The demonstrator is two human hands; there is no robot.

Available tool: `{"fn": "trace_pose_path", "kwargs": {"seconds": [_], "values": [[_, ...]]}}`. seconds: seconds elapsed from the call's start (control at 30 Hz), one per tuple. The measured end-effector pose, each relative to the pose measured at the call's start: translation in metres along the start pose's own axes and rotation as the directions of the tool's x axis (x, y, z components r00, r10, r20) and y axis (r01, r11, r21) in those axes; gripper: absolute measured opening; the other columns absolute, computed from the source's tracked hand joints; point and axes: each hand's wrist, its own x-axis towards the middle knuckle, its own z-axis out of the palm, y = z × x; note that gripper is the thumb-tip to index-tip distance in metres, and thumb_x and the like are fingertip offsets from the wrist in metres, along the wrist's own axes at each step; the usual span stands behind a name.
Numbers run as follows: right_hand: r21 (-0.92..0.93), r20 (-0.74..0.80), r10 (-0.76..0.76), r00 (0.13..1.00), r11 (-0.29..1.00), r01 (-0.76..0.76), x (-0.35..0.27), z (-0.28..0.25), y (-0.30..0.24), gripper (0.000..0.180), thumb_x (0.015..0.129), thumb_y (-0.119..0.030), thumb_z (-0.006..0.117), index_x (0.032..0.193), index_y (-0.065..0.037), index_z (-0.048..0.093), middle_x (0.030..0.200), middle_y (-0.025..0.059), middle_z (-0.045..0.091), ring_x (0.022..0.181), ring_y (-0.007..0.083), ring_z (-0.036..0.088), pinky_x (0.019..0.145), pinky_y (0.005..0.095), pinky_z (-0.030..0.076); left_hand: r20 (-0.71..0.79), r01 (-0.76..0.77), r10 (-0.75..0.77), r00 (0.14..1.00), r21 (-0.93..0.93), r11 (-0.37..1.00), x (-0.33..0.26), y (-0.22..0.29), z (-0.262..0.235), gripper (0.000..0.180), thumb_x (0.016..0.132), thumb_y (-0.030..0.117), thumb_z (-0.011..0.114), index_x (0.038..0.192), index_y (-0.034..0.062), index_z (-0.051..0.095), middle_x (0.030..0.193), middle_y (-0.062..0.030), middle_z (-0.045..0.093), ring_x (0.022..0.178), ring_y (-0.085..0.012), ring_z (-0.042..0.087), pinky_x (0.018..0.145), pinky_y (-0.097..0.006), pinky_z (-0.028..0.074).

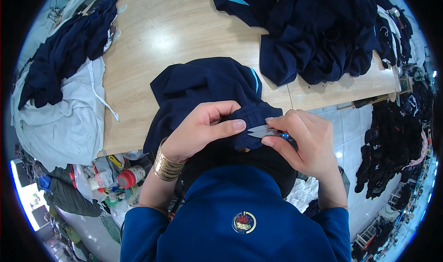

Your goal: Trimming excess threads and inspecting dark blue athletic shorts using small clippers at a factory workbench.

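A navy garment (203,80) with a light blue strip on its edge lies over the table's front edge. My left hand (214,123) pinches its gathered, elasticated part, thumb on top, and holds it up near my body. In my right hand (300,137) is a pair of thread snips (265,132) with a bit of blue at the handle. The blades point left, slightly apart, and their tips lie at the gathered cloth. Whether a thread is between the blades is too small to tell.
Navy garments (318,36) are heaped at the back right of the wooden table (152,26). At the left lie a dark garment (69,50) and a pale grey one (64,119) with a white cord. A red-lidded container (131,176) sits among clutter below; black clothes (390,142) are piled at right.
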Motion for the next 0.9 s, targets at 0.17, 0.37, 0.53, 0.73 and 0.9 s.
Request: {"fn": "trace_pose_path", "kwargs": {"seconds": [0.17, 0.37, 0.53, 0.73, 0.9], "values": [[0.024, 0.001, 0.013, 1.0, 1.0, -0.013, -0.001, 0.002, -0.001, 0.024, 0.071, -0.018, 0.073, 0.083, -0.004, 0.058, 0.072, 0.0075, 0.063, 0.06, 0.0201, 0.061, 0.053, 0.0264, 0.044, 0.014, -0.014, 0.014, 1.0, -0.036, 0.999, 0.0, 0.003, 0.002, 0.021, 0.087, 0.022, 0.061, 0.092, 0.0017, 0.06, 0.08, 0.0025, 0.059, 0.071, -0.0016, 0.05, 0.066, -0.016, 0.041], [0.096, -0.059, 0.019, 0.998, 0.995, -0.013, -0.003, 0.009, 0.002, 0.022, 0.076, -0.024, 0.07, 0.084, -0.007, 0.057, 0.068, 0.0042, 0.059, 0.056, 0.0178, 0.058, 0.049, 0.0264, 0.042, 0.03, -0.008, 0.008, 1.0, -0.016, 1.0, 0.0, 0.005, -0.001, 0.021, 0.087, 0.021, 0.061, 0.094, 0.0014, 0.06, 0.082, 0.0013, 0.06, 0.072, -0.0025, 0.051, 0.067, -0.017, 0.042], [0.107, -0.064, 0.038, 0.997, 0.994, -0.031, -0.002, 0.01, -0.001, 0.022, 0.076, -0.024, 0.07, 0.083, -0.007, 0.057, 0.067, 0.0043, 0.059, 0.055, 0.018, 0.058, 0.049, 0.0262, 0.042, 0.046, -0.021, 0.024, 0.999, -0.057, 0.998, 0.0, 0.006, 0.0, 0.021, 0.087, 0.021, 0.061, 0.094, 0.0014, 0.06, 0.083, 0.0008, 0.06, 0.073, -0.0031, 0.052, 0.069, -0.018, 0.043], [0.072, -0.095, 0.049, 0.994, 0.996, -0.042, -0.004, 0.013, 0.0, 0.022, 0.076, -0.024, 0.07, 0.081, -0.007, 0.057, 0.067, 0.005, 0.059, 0.055, 0.0174, 0.058, 0.049, 0.026, 0.042, 0.058, -0.024, 0.025, 0.998, -0.019, 1.0, 0.001, 0.004, -0.002, 0.021, 0.087, 0.02, 0.061, 0.095, 0.0009, 0.059, 0.083, 0.0, 0.06, 0.074, -0.0038, 0.053, 0.071, -0.019, 0.044], [0.226, -0.072, 0.182, 0.981, 0.961, -0.161, -0.007, 0.013, 0.004, 0.021, 0.076, -0.021, 0.07, 0.08, -0.006, 0.057, 0.065, 0.0058, 0.059, 0.053, 0.0177, 0.057, 0.048, 0.0255, 0.042, 0.058, -0.018, 0.023, 0.998, -0.09, 0.996, -0.001, 0.008, -0.002, 0.019, 0.087, 0.02, 0.061, 0.094, 0.0022, 0.058, 0.084, -0.0006, 0.06, 0.073, -0.005, 0.053, 0.071, -0.019, 0.044]]}}
